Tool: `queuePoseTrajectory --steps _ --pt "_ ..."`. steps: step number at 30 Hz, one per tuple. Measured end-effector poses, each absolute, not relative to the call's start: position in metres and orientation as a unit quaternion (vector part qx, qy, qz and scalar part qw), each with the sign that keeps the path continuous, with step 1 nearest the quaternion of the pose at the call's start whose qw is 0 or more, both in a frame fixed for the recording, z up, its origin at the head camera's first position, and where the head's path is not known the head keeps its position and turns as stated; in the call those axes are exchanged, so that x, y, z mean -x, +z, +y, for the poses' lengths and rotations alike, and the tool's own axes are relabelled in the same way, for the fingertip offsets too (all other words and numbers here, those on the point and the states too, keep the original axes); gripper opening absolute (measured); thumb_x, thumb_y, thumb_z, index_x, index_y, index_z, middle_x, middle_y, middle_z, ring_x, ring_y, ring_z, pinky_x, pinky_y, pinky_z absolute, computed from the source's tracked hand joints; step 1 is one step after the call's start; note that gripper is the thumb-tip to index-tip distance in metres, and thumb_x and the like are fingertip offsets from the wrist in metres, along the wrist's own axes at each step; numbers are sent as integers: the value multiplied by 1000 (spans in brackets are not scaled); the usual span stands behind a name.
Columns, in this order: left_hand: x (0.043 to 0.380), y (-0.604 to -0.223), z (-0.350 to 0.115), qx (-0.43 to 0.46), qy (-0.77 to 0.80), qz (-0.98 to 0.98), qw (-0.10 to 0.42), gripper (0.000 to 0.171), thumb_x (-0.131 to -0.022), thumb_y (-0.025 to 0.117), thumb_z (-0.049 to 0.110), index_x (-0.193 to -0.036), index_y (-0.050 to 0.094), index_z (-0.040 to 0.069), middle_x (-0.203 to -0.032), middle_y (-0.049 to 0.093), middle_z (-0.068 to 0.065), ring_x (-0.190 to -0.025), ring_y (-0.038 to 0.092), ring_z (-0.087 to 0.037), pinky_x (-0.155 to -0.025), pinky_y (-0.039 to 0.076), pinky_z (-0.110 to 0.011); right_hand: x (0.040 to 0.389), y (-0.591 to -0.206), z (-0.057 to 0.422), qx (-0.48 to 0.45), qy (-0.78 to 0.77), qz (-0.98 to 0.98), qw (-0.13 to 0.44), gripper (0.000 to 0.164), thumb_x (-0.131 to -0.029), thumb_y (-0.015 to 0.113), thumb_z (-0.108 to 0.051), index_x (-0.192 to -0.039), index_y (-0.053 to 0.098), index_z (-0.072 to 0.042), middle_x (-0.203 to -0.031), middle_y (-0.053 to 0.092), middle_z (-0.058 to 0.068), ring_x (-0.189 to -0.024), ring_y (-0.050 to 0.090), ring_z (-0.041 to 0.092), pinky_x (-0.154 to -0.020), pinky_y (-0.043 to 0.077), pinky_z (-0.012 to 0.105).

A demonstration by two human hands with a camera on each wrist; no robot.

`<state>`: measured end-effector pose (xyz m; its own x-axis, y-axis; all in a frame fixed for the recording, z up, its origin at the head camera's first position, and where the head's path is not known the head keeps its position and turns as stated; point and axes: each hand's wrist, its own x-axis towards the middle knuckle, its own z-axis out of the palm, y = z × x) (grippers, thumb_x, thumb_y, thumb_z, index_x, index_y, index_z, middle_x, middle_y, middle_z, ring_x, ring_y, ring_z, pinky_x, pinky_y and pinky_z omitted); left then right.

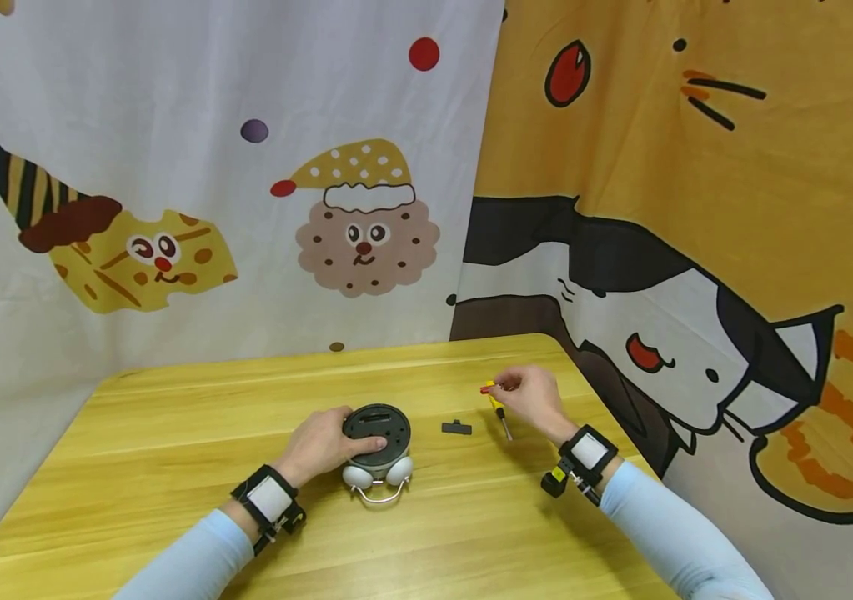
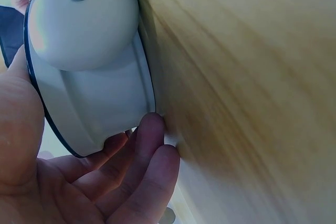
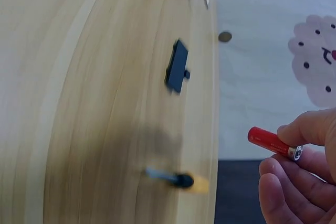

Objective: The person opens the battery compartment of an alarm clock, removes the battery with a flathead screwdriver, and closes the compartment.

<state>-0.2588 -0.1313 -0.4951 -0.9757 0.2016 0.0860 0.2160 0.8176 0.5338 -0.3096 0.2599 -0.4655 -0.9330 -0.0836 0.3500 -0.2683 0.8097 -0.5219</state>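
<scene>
A twin-bell alarm clock (image 1: 376,427) lies face down on the table, its black back upward and an open battery slot (image 1: 376,416) near the top. My left hand (image 1: 317,446) grips it from the left, thumb on the back, and the left wrist view shows fingers around its white side below a bell (image 2: 84,24). My right hand (image 1: 534,400) is raised over the table's right part, pinching a red battery (image 3: 270,141) between thumb and fingers. Beneath that hand lies a yellow-handled screwdriver (image 1: 501,413). Between clock and screwdriver rests a small black battery cover (image 1: 457,427).
The wooden table (image 1: 193,450) ends at a back edge close to a printed curtain (image 1: 246,183). Along the right edge hangs an orange curtain with a cat print (image 1: 621,167). Each wrist wears a strapped black device (image 1: 268,500).
</scene>
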Motion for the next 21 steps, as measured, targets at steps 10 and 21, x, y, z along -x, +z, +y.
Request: queuePoseTrajectory --steps 10,21 --pt "255 -491 -131 113 -280 -953 14 74 -84 90 72 -117 77 8 -97 79 -6 -81 68 -17 -69 52 -36 310 -469 287 -90 224 -951 191 12 -92 90 -18 -98 86 -8 -92 86 8 -82 80 23 -74 59 41" --pt "254 -490 -130 111 -275 -955 12 75 -84 89 73 -118 77 8 -99 80 -7 -83 68 -17 -70 53 -38 314 -479 308 -54 188 -965 176 15 -91 90 -20 -99 87 -8 -91 86 8 -82 79 25 -70 58 39"
